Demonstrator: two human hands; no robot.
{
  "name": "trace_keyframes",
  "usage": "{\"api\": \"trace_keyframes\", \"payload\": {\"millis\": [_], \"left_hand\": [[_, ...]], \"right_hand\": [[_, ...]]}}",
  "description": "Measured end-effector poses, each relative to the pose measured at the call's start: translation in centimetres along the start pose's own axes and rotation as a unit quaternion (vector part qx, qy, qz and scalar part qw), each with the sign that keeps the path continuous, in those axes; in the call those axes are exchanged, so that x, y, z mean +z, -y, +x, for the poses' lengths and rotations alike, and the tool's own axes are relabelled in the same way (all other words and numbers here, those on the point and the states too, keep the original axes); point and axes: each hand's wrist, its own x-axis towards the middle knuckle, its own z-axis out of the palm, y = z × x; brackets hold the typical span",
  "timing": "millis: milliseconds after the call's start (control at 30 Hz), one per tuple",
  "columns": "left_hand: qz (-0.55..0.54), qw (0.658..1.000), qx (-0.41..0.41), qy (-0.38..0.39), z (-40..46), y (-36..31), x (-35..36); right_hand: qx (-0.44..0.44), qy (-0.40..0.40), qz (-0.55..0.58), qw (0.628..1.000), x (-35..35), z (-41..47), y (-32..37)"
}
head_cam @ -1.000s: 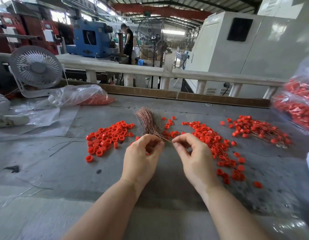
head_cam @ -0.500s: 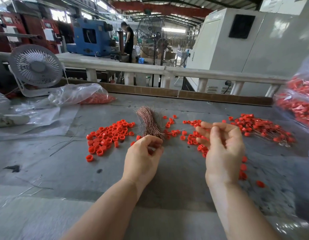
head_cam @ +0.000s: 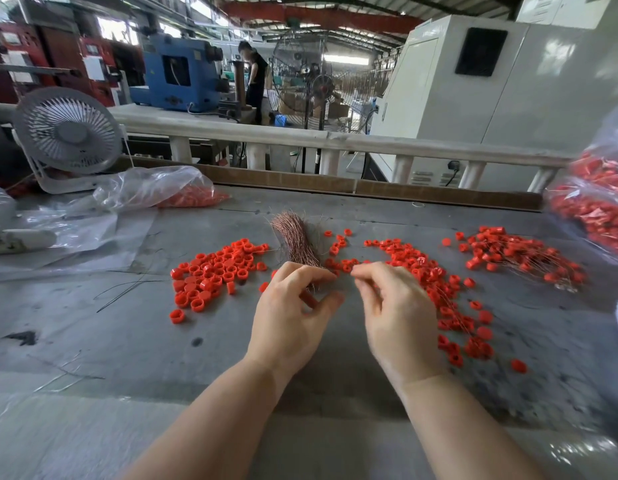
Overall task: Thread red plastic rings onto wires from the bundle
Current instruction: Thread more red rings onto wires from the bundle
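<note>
Copper wire bundle [head_cam: 295, 240], scattered red rings [head_cam: 214, 271]

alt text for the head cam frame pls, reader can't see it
Two bare hands meet over a grey table: the left hand grips the copper wire bundle, the right hand pinches near it. Loose red rings lie scattered either side.

Wire bundle [head_cam: 295, 242] at centre of tabletop [head_cam: 92, 341], behind left hand [head_cam: 288, 317] and right hand [head_cam: 397, 317]. Loose rings [head_cam: 214, 271] left of bundle; threaded rings [head_cam: 439, 282] right of it, beside right hand; further threaded pile [head_cam: 515, 258] far right. Desk fan [head_cam: 68, 133] and ring bag [head_cam: 155, 192] at rear left; second bag [head_cam: 598, 199] at right edge. Railing [head_cam: 335, 142] behind tabletop.
</note>
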Motion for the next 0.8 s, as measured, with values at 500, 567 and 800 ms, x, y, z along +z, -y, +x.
{"api": "trace_keyframes", "payload": {"millis": [500, 567, 800], "left_hand": [[-0.01, 1.0, -0.002, -0.007, 0.3, 0.4, -0.1], [-0.009, 1.0, -0.008, -0.01, 0.4, 0.5, -0.1], [-0.003, 1.0, -0.02, 0.003, 0.4, 0.8, 0.0]], "right_hand": [[0.007, 0.133, 0.023, 0.991, 0.4, -0.3, 0.1], [0.033, 0.141, 0.032, 0.989, 0.4, -0.1, 0.1], [0.014, 0.105, 0.027, 0.994, -0.1, 0.0, 0.4]]}}
